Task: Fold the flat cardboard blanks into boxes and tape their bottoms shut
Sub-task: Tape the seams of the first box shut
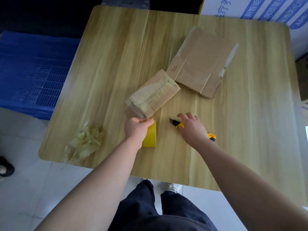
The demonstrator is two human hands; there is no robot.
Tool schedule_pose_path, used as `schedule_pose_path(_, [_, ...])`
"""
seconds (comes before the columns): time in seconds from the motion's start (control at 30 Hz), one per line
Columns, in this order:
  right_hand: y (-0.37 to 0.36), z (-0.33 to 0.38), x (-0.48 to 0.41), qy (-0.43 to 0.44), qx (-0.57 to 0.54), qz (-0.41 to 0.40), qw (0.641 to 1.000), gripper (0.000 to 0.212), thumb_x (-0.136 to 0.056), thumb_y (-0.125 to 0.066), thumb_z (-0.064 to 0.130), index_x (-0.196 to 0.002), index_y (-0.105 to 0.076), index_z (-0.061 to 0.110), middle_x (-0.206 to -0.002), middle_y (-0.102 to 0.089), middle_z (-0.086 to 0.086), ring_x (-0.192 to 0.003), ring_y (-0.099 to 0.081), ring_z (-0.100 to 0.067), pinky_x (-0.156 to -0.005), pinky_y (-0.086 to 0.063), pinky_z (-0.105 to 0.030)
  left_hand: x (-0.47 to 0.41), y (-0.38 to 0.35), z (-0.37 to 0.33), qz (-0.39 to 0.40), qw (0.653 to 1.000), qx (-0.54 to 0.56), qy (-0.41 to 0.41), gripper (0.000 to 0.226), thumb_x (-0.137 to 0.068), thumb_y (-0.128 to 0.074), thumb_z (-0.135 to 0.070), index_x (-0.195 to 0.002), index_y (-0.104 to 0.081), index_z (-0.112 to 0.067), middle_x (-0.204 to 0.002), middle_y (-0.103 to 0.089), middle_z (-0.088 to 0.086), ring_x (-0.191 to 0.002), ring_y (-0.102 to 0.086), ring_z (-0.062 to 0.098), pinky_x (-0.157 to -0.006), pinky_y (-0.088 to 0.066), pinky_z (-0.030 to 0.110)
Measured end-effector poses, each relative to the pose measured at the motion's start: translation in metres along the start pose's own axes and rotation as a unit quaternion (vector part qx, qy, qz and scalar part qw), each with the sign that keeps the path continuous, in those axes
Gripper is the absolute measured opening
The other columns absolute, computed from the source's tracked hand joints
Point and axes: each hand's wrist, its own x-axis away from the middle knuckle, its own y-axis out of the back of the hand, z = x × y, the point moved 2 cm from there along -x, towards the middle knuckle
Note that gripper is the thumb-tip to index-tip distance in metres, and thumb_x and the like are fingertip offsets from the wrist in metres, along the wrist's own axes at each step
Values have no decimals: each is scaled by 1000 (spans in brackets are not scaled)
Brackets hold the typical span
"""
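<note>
Hands (136,128) on tape (150,136), knife (177,125)

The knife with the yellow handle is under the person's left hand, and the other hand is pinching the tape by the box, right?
Not quite. The head view shows the knife under the right hand. The left hand pinches the tape beside the box.
</note>
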Motion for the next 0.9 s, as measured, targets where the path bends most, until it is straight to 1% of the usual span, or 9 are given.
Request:
schedule_pose_path(0.17, [3,40,1,87,-173,22,981,56,-87,-51,3,-140,-43,22,-130,-49,-7,-116,-52,-27,-93,-48,-40,1,-1,0,10,1000,-13,-1,20,-75,-81,-21,-83,-63,-14,-83,-64,2,-77,-59,19,-70,-43,26])
schedule_pose_path(0.27, [22,55,5,97,-250,-153,951,53,-78,-46,-9,-127,-51,11,-130,-45,-8,-106,-57,-25,-82,-52,-39,-4,2,1,18,1000,-26,0,19,-75,-81,-21,-85,-67,-14,-86,-67,4,-80,-62,21,-73,-46,28])
schedule_pose_path(0.33, [35,62,4,155,-165,-248,942,46,-77,-56,-4,-121,-57,12,-134,-44,-11,-110,-53,-31,-88,-48,-39,-8,4,1,19,1000,-18,-3,16,-74,-82,-19,-80,-68,-15,-87,-69,4,-82,-63,21,-75,-47,28])
schedule_pose_path(0.37, [37,64,0,185,-102,-252,944,43,-79,-62,4,-121,-61,15,-139,-45,-12,-119,-49,-34,-97,-43,-42,-9,4,2,19,1000,-18,-4,16,-73,-82,-19,-77,-67,-16,-85,-69,3,-83,-64,21,-76,-48,28])
schedule_pose_path(0.47, [36,66,-16,226,-24,-179,957,36,-85,-62,28,-119,-69,19,-139,-53,-12,-132,-44,-37,-113,-26,-51,-9,5,3,20,999,-26,-11,17,-75,-81,-19,-71,-65,-21,-78,-67,-4,-80,-63,19,-77,-48,29])
schedule_pose_path(0.57, [39,70,-25,205,-4,-149,967,31,-90,-61,31,-119,-69,25,-138,-54,-6,-132,-46,-30,-115,-23,-53,-8,7,3,11,999,-30,-15,16,-77,-79,-16,-73,-64,-18,-72,-63,-6,-68,-58,13,-70,-44,25])
schedule_pose_path(0.67, [41,78,-31,195,25,-134,971,34,-95,-56,33,-128,-62,32,-148,-44,0,-140,-33,-22,-119,-11,-49,-7,9,8,-2,998,-60,-36,13,-75,-78,-12,-76,-65,-13,-70,-62,-3,-66,-55,15,-55,-43,20])
schedule_pose_path(0.77, [43,86,-39,189,38,-120,974,37,-97,-51,34,-134,-55,35,-152,-36,4,-143,-25,-19,-120,-5,-48,-2,16,17,-12,995,-79,-64,15,-73,-75,-8,-67,-62,-13,-61,-57,-5,-57,-51,10,-43,-34,8])
schedule_pose_path(0.9, [40,88,-41,179,31,-104,978,38,-98,-50,34,-136,-53,36,-154,-33,5,-145,-21,-18,-120,-4,-48,-4,28,26,-33,994,-72,-74,15,-71,-77,-11,-66,-62,-11,-64,-59,-4,-59,-52,10,-52,-39,14])
